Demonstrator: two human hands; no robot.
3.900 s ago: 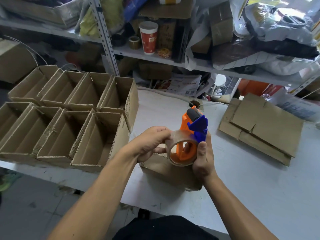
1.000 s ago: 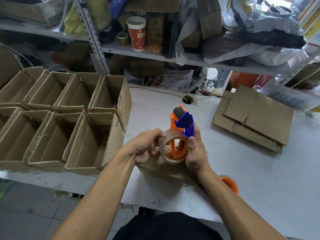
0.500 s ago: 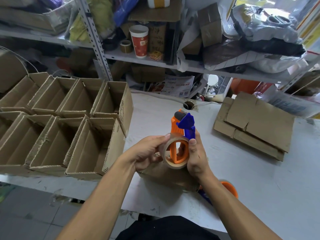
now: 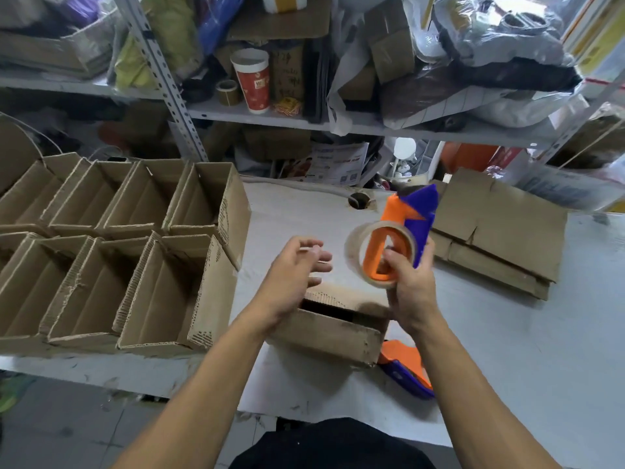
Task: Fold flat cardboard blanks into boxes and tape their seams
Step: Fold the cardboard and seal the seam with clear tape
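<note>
The right hand [image 4: 411, 289] grips the tape dispenser [image 4: 402, 238] by its orange handle loop, fingers curled through the frame and around the clear tape roll [image 4: 355, 252]. The dispenser stands nearly upright in the air, its blue blade end pointing up and away from the person, its long axis close to vertical. The left hand [image 4: 294, 269] holds nothing; its fingers are loosely spread and slightly blurred, just left of the roll and clear of it.

The box to be sealed [image 4: 334, 324] rests on the white table [image 4: 507, 350] directly below both hands, close to the person. Its top shows a dark gap along the near edge, so the flaps appear not fully closed. The box's long axis runs roughly left to right across the table.

Judgement: the coming move depends on bringing the dispenser down from its upright attitude so that the tape face meets the box top. The box lies below and slightly left of the right hand. The free left hand is the nearer one for pressing the flaps flat.

A second orange and blue dispenser [image 4: 406, 370] lies on the table, just beside the box's right end. Finished open boxes [image 4: 135, 252] stand in rows to the left. Flat cardboard blanks [image 4: 500, 238] lie stacked to the right.
</note>
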